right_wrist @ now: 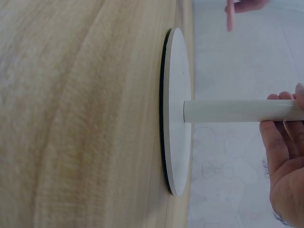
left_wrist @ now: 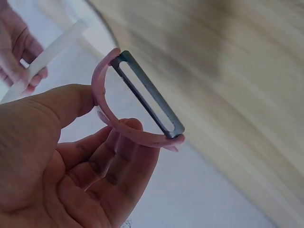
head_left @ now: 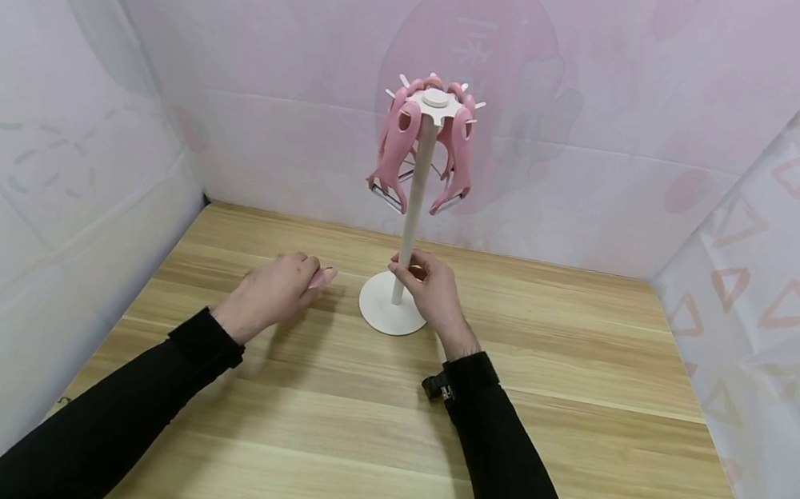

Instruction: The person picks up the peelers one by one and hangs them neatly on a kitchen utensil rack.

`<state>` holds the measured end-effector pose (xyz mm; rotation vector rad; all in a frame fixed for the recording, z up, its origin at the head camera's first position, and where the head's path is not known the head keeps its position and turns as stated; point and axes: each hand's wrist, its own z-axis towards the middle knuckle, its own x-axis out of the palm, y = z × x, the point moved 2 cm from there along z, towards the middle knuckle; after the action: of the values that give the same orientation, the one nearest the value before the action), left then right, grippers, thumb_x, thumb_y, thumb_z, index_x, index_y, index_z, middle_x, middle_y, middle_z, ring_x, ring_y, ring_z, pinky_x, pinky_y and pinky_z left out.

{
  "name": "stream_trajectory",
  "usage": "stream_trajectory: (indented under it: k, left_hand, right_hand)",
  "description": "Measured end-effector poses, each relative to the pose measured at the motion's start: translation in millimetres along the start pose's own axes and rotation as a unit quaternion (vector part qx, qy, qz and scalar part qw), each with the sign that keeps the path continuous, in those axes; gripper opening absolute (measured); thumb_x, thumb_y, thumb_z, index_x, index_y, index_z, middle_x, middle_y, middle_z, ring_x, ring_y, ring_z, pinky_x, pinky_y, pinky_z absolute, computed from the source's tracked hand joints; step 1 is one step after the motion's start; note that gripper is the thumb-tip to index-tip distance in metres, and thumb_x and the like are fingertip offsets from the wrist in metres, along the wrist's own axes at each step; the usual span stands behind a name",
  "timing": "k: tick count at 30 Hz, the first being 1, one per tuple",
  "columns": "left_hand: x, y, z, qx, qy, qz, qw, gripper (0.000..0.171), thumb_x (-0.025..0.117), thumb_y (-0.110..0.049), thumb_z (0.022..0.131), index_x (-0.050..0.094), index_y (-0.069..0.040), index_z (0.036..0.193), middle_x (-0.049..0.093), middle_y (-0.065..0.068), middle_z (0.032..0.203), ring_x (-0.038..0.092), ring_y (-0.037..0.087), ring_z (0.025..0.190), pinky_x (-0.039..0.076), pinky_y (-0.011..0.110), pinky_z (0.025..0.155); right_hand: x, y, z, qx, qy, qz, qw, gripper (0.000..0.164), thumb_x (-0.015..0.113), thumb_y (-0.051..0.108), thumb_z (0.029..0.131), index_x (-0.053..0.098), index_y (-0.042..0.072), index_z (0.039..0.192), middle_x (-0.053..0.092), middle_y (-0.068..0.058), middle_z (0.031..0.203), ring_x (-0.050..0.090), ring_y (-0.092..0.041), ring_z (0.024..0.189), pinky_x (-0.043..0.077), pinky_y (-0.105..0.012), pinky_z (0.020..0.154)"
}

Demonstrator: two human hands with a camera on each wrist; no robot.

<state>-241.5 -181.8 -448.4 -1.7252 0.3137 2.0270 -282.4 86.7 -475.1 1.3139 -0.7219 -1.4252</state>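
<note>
My left hand (head_left: 281, 286) pinches a pink peeler (left_wrist: 121, 124) between thumb and fingers, left of the stand and above the table. The peeler's slotted metal blade (left_wrist: 148, 95) faces away from the palm in the left wrist view. With thumb and fingers, my right hand (head_left: 434, 289) grips the lower part of the white pole (right_wrist: 232, 110), which stands upright on a round white base (right_wrist: 178, 156). From the hooked top (head_left: 437, 102) of the stand hang several pink peelers (head_left: 397, 149), blades downward. The fingertips behind the pole are partly hidden in the head view.
The stand rests on a wood-grain table (head_left: 354, 422) toward its far side. A pale patterned backdrop (head_left: 272, 149) rises behind the table, with similar sheets at left and right. The peelers spread around the pole's top, above my right hand.
</note>
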Motion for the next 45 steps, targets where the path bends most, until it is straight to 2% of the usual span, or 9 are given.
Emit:
stream_trajectory:
  k: [4, 10, 23, 26, 32, 39, 45]
  left_hand:
    - [-8.9, -1.5, 2.2, -0.011, 0.002, -0.006, 0.9999, 0.027, 0.073, -0.02, 0.095, 0.064, 0.003, 0.104, 0.061, 0.008, 0.085, 0.061, 0.022, 0.073, 0.056, 0.038, 0.063]
    - [-21.8, -5.1, 4.6, -0.023, -0.011, -0.026, 0.9993, 0.026, 0.07, -0.02, 0.097, 0.065, 0.002, 0.11, 0.061, 0.006, 0.085, 0.06, 0.022, 0.073, 0.055, 0.038, 0.063]
    - [-51.6, -16.6, 4.7, -0.017, -0.092, -0.053, 0.9943, 0.027, 0.067, -0.023, 0.099, 0.068, -0.002, 0.114, 0.065, 0.006, 0.09, 0.065, 0.024, 0.079, 0.056, 0.041, 0.065]
    - [-57.5, -18.3, 4.1, -0.019, -0.105, -0.058, 0.9926, 0.028, 0.068, -0.024, 0.098, 0.068, -0.003, 0.116, 0.064, 0.005, 0.089, 0.066, 0.024, 0.08, 0.056, 0.043, 0.065]
    - [-68.0, -22.7, 2.2, -0.023, -0.122, -0.069, 0.9899, 0.032, 0.068, -0.028, 0.099, 0.066, -0.006, 0.122, 0.058, -0.002, 0.086, 0.06, 0.018, 0.074, 0.052, 0.038, 0.063]
    - [-80.5, -28.6, 1.3, -0.028, -0.147, -0.072, 0.9862, 0.038, 0.072, -0.027, 0.095, 0.065, -0.006, 0.126, 0.061, 0.002, 0.097, 0.059, 0.019, 0.078, 0.052, 0.037, 0.064]
    - [-90.9, -33.5, 1.2, -0.029, -0.18, -0.082, 0.9798, 0.041, 0.071, -0.028, 0.096, 0.064, -0.004, 0.129, 0.063, 0.002, 0.099, 0.058, 0.021, 0.081, 0.052, 0.039, 0.068]
  right_hand:
    - [-0.2, -0.2, 0.0, -0.002, 0.001, 0.001, 1.0, 0.02, 0.072, 0.034, 0.096, 0.075, 0.019, 0.11, 0.073, 0.002, 0.109, 0.07, -0.016, 0.106, 0.056, -0.039, 0.093]
    - [-0.2, -1.1, 0.7, -0.007, 0.001, 0.002, 1.0, 0.021, 0.072, 0.035, 0.096, 0.075, 0.02, 0.11, 0.073, 0.002, 0.109, 0.07, -0.015, 0.106, 0.055, -0.039, 0.093]
    - [0.3, 1.0, 0.6, 0.001, 0.001, -0.005, 1.0, 0.022, 0.072, 0.036, 0.096, 0.075, 0.021, 0.11, 0.073, 0.002, 0.109, 0.069, -0.015, 0.107, 0.055, -0.04, 0.093]
    - [0.3, 1.3, 0.7, 0.002, 0.002, -0.006, 1.0, 0.021, 0.072, 0.035, 0.096, 0.074, 0.02, 0.11, 0.073, 0.002, 0.109, 0.069, -0.016, 0.107, 0.055, -0.04, 0.094]
    - [0.2, 0.8, 0.8, -0.002, 0.002, -0.007, 1.0, 0.019, 0.072, 0.033, 0.097, 0.074, 0.019, 0.11, 0.073, 0.002, 0.108, 0.07, -0.015, 0.106, 0.055, -0.039, 0.094]
    - [0.5, -1.3, 0.9, -0.005, 0.0, -0.006, 1.0, 0.018, 0.072, 0.033, 0.097, 0.074, 0.019, 0.109, 0.073, 0.001, 0.107, 0.07, -0.015, 0.105, 0.056, -0.039, 0.092]
    - [0.4, -0.7, 0.6, -0.005, 0.001, -0.006, 1.0, 0.02, 0.072, 0.034, 0.096, 0.074, 0.019, 0.109, 0.073, 0.0, 0.107, 0.071, -0.016, 0.104, 0.056, -0.039, 0.092]
